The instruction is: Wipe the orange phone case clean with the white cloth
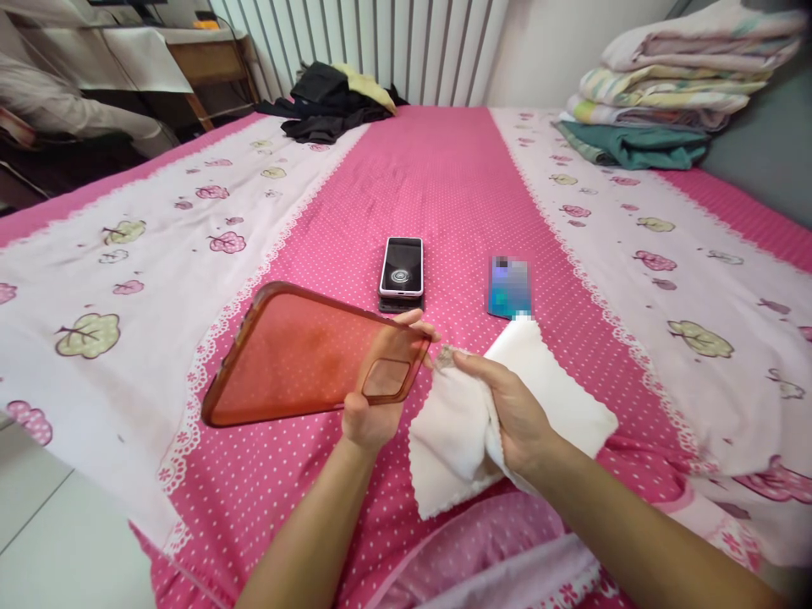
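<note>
A wide bed [437, 169], its dotted pink cover banded with tree-printed white, reached towards a pale ribbed radiator [415, 51] and a plain white wall [558, 63] beyond its far edge. Heaped clothes [320, 91] lay near the far left corner, stacked bedding [678, 89] near the far right. A wooden desk [212, 63] stood past the left edge; pale floor tiles [51, 529] showed below it.

PASS: between black-screened phone [403, 262] and blue device [509, 289] | BLOCK: white cloth [458, 427], near right
</note>
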Demonstrator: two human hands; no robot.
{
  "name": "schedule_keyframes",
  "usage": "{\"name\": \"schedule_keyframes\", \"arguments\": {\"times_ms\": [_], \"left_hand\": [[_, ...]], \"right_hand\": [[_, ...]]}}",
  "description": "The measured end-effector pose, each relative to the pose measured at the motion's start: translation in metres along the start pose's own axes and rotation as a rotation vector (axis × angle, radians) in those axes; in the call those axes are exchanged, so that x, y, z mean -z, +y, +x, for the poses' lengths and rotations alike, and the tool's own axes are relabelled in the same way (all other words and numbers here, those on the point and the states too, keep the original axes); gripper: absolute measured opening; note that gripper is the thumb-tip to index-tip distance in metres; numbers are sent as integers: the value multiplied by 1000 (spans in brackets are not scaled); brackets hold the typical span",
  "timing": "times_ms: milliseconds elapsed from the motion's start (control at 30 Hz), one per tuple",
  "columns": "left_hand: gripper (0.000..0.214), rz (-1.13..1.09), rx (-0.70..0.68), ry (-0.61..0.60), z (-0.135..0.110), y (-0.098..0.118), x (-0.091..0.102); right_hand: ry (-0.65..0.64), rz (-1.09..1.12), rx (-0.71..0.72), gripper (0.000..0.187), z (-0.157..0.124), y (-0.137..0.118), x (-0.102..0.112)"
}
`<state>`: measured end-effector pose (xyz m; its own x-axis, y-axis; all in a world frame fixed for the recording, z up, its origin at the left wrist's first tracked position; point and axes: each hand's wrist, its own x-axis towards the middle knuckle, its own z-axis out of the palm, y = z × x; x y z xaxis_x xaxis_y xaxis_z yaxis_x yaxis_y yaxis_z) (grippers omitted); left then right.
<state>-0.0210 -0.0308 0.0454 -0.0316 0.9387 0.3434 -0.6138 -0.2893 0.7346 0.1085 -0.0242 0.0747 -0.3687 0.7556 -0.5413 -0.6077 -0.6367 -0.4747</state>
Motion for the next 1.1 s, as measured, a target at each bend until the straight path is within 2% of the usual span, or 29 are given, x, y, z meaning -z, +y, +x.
{"name": "schedule_keyframes", "arguments": {"times_ms": [133,367,500,767,900,1000,1100], "left_hand": [[87,-5,14,25,2,2,-4],[73,-118,119,170,7,4,-7],[67,-166,185,185,7,3,-5],[63,-181,224,196,7,1,-4],[56,-42,248,323,10,-2,-2],[54,52,335,451,14,-5,3],[58,85,382,488,19,-11,12]], "right_hand": [[6,-10,18,12,0,1,1],[76,-44,11,8,0,1,0],[81,-55,28,10,1,1,1],[60,-78,48,13,2,1,3],[86,-105,96,13,3,-3,5],[113,-114,167,14,4,-7,6],[139,-98,202,12,8,-16,6]]}}
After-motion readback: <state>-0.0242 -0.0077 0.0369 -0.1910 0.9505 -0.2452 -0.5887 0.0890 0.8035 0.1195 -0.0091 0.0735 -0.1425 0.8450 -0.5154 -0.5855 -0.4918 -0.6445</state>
